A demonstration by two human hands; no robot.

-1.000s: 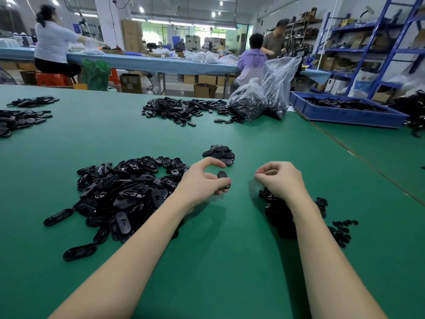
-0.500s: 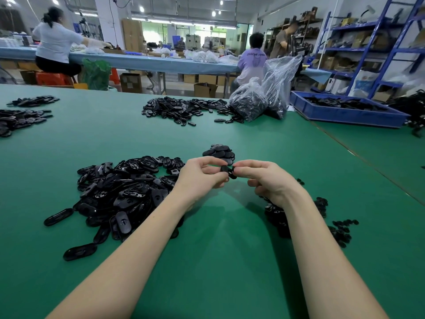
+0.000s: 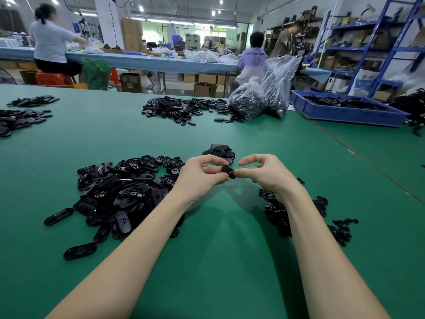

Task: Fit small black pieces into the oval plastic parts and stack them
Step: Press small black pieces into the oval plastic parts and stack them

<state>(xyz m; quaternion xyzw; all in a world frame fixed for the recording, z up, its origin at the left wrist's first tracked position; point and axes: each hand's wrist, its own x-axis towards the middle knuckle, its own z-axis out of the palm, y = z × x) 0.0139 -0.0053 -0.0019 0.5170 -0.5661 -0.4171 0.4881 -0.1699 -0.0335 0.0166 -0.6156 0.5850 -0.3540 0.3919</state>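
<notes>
Now head view: left hand (image 3: 202, 174) and right hand (image 3: 264, 173) have come together since second ago, both pinching one oval plastic part (image 3: 228, 172) above green table (image 3: 218, 261). Means small piece probably being pressed in; piece itself hidden. Finished stack (image 3: 219, 151) just behind hands, loose oval pile (image 3: 122, 192) left of them, small pieces (image 3: 299, 215) right. Writing on purple shirt (image 3: 252, 59) too blurred to read surely.

Worktop (image 3: 96, 139): green, wide.
Blue bin (image 3: 345, 113): far right on the worktop, dark items inside.
Clear bags (image 3: 264, 95): two, just left of the bin, filled with dark items.
Blue shelving (image 3: 379, 47): right wall, boxes on it.
Long blue table (image 3: 142, 62): behind, three people at it.
Cardboard boxes (image 3: 204, 88): on the floor beneath.
</notes>
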